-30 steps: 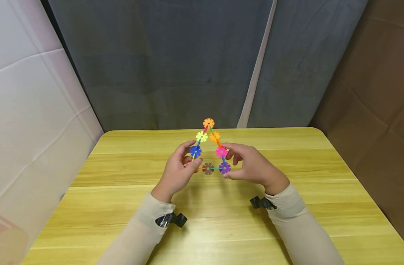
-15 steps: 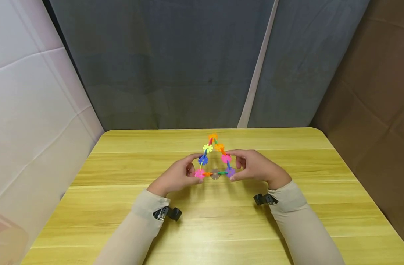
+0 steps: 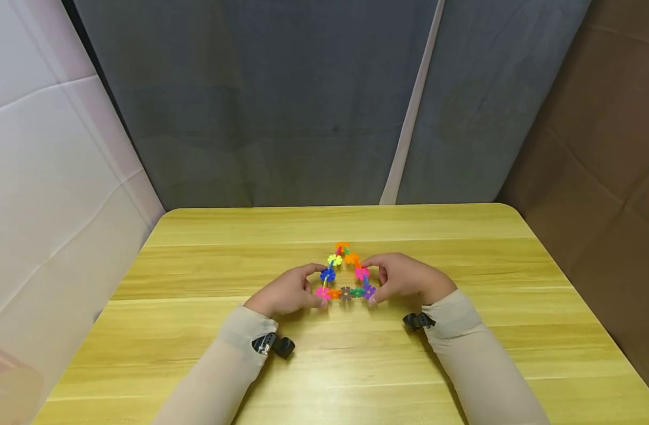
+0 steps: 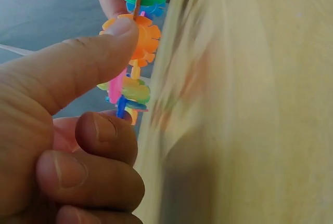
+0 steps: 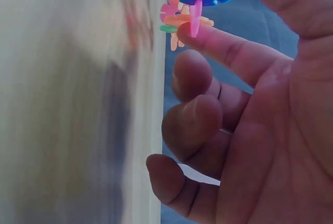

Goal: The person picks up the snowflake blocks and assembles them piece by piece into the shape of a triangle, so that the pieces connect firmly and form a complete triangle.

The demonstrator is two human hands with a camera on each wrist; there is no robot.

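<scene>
Triangle of snowflake discs (image 3: 345, 274) sits low over the yellow wooden table (image 3: 207, 330), about mid-table; left hand (image 3: 287, 293) pinches the pink corner disc between thumb and curled fingers, right hand (image 3: 404, 277) pinches the purple corner disc likewise, apex pointing away from the person. Whether the base edge already touches the table, cannot tell. Judgement: keep both pinches light and level so the slotted joints do not twist apart, bring the base edge flat to the wood, and loosen both hands evenly so the frame does not tip.
</scene>
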